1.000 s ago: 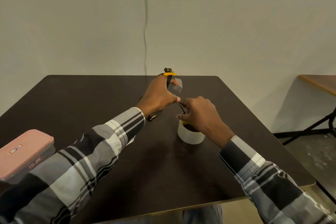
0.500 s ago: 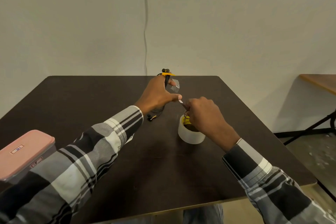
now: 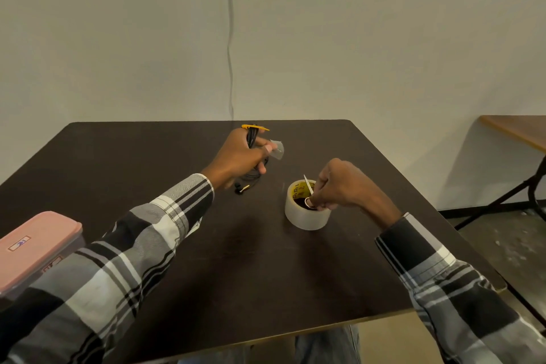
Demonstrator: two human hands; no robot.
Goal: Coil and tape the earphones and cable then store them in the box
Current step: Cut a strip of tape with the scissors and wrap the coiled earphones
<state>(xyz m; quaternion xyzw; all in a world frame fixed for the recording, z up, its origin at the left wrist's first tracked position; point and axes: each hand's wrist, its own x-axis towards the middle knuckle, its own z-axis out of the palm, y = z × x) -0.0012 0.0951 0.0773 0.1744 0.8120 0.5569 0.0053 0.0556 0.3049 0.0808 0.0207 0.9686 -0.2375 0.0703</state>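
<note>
My left hand [image 3: 236, 158] is raised over the far middle of the dark table [image 3: 236, 275], shut on a coiled bundle of black earphones [image 3: 251, 139] with a yellow part on top. A short piece of clear tape [image 3: 277, 151] sticks to its fingertip. The cord's loose end with the plug [image 3: 242, 188] hangs down to the table. My right hand [image 3: 339, 186] grips small scissors [image 3: 308, 185], blade tip up, over the hole of the clear tape roll [image 3: 304, 219]. The pink-lidded box [image 3: 32, 245] sits shut at the table's left edge.
A wall stands right behind the table, with a thin cord [image 3: 230, 38] running down it. A second wooden table [image 3: 520, 130] on black legs stands to the right. The table's front edge is close to my body.
My hands have drawn apart. The right hand has dropped down and right with the scissors onto the tape roll. The left hand keeps the coil and the tape piece.
</note>
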